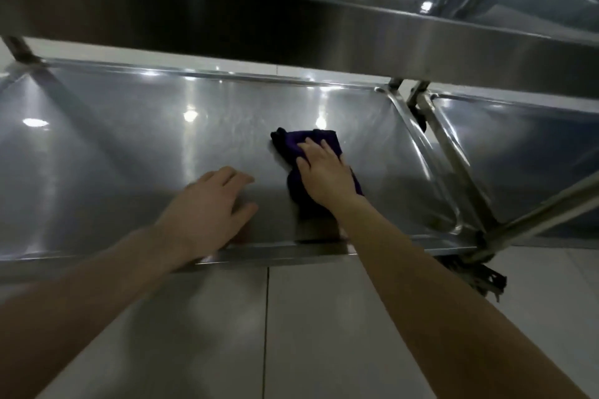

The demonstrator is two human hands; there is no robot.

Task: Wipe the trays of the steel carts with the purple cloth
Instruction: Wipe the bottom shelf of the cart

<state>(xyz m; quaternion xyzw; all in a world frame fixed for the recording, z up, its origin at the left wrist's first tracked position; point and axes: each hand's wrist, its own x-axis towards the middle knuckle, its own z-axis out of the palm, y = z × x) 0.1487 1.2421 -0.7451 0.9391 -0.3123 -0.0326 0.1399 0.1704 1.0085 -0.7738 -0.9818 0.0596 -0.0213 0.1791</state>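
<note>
Right hand (pixel 324 172) lies flat, fingers extended, pressing the purple cloth (pixel 291 142) onto the lower tray (pixel 113 155), right of centre. Left hand (pixel 207 201) rests open-palmed on the same tray near its front lip, holding nothing.

Risk: the cloth is bunched, so it may slip from under the palm or miss the rim and corners.

The upper tray (pixel 291 32) hangs close overhead, restricting rearward reach. 1 neighbouring tray (pixel 518 146) stands just beside, beyond the cart posts (pixel 453 159).

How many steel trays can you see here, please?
3: the lower tray with the purple cloth on it, the upper tray above it, and a neighbouring cart's tray at right; others may be hidden.
</note>
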